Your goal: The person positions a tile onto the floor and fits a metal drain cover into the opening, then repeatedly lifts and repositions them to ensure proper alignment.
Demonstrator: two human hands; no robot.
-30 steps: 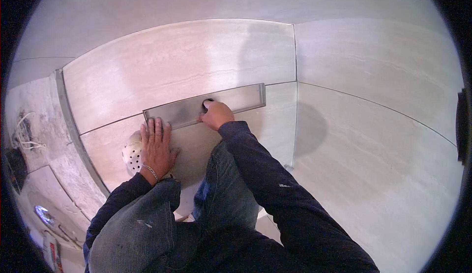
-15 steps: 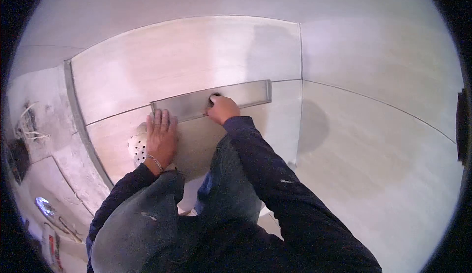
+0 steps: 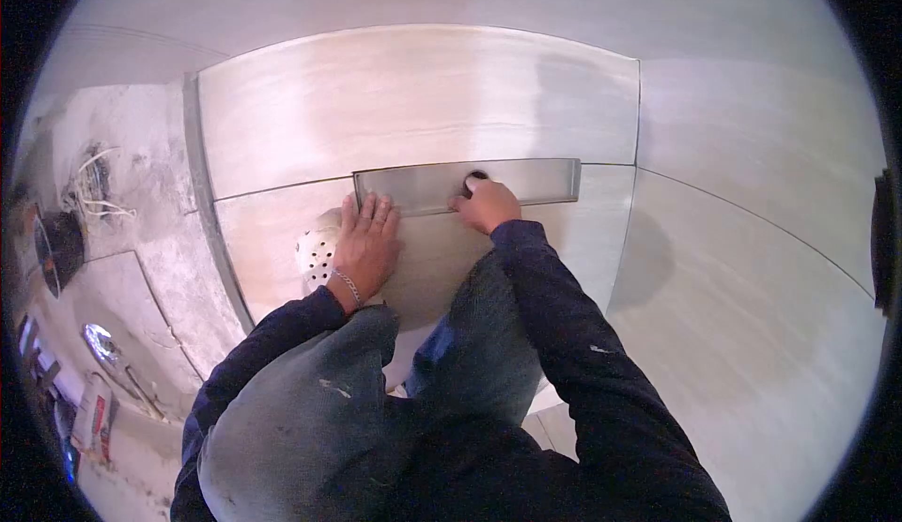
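Observation:
A long, shallow metal drain channel [image 3: 536,179] is set among the pale floor tiles, with a dark round hole [image 3: 475,177] near its middle. My right hand [image 3: 490,204] is at this hole, fingers curled, one digit reaching over the opening. Whatever these fingers may grip is hidden. My left hand [image 3: 369,245] lies flat with fingers extended, fingertips on the channel's left end and near edge. It wears a chain bracelet [image 3: 347,287] at the wrist. Just left of that hand shows a cream shoe with holes [image 3: 318,257].
Large pale tiles [image 3: 395,90] surround the channel, and tiled surface [image 3: 742,287] continues on the right. At left, beyond a grey strip [image 3: 214,212], are rough whitish plaster, loose white wires [image 3: 103,204], a dark round object [image 3: 58,251] and a red-and-white package [image 3: 94,419].
The view has turned left, so the channel and both hands appear farther right. Against the channel, both hands keep nearly the same places; the right fingers shift slightly at the hole.

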